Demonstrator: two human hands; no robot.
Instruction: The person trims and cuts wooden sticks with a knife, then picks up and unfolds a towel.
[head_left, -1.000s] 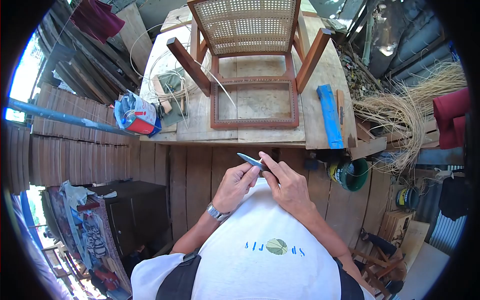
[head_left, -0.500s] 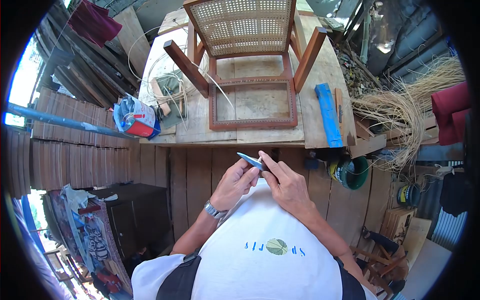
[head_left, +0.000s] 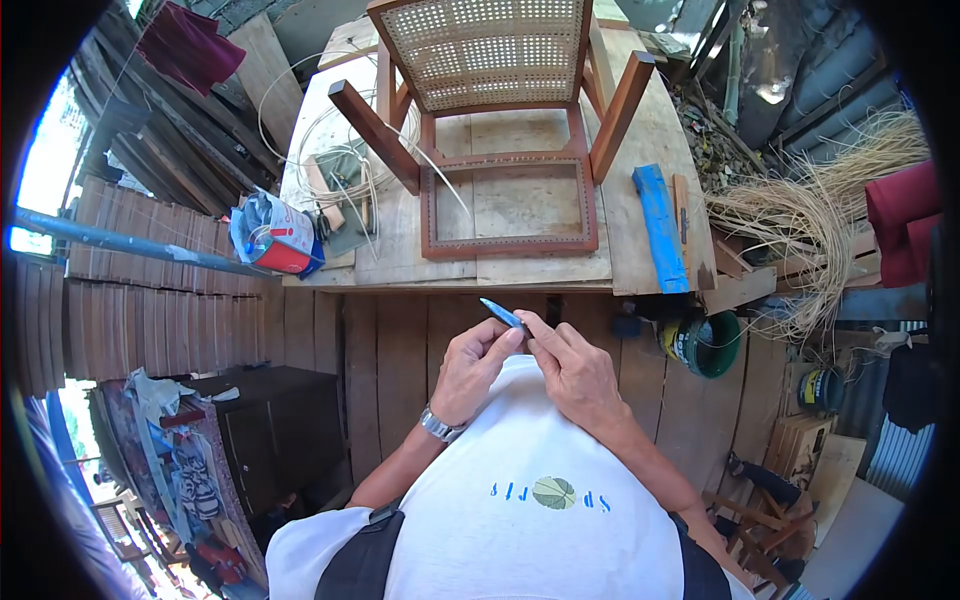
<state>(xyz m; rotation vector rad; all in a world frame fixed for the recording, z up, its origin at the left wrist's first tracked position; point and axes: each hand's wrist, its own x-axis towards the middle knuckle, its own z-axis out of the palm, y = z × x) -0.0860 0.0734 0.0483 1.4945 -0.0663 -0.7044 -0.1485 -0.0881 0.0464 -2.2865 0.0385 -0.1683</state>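
Note:
Close to my chest, both hands meet around a knife-like blade (head_left: pixel 500 312) with a bluish surface, its tip pointing up and left. My left hand (head_left: pixel 474 368), with a metal watch on the wrist, has its thumb and fingers closed at the blade's side. My right hand (head_left: pixel 577 372) is closed at the blade's other end, where the fingers hide the handle. Beyond them, a wooden chair frame (head_left: pixel 510 246) with an open seat and a woven cane back (head_left: pixel 485 55) rests on the worktable (head_left: pixel 390 262).
Coiled cane (head_left: pixel 300 150) and a red-white container (head_left: pixel 278 235) are on the table's left, a blue strip (head_left: pixel 660 230) on its right. Cane strands (head_left: pixel 800 215), a green bucket (head_left: pixel 712 345), stacked boards (head_left: pixel 160 320) and a dark cabinet (head_left: pixel 280 425) surround it.
The blade has tilted more upright and its tip has risen slightly. The small pale piece seen between my fingers earlier no longer shows. My right index finger has curled in.

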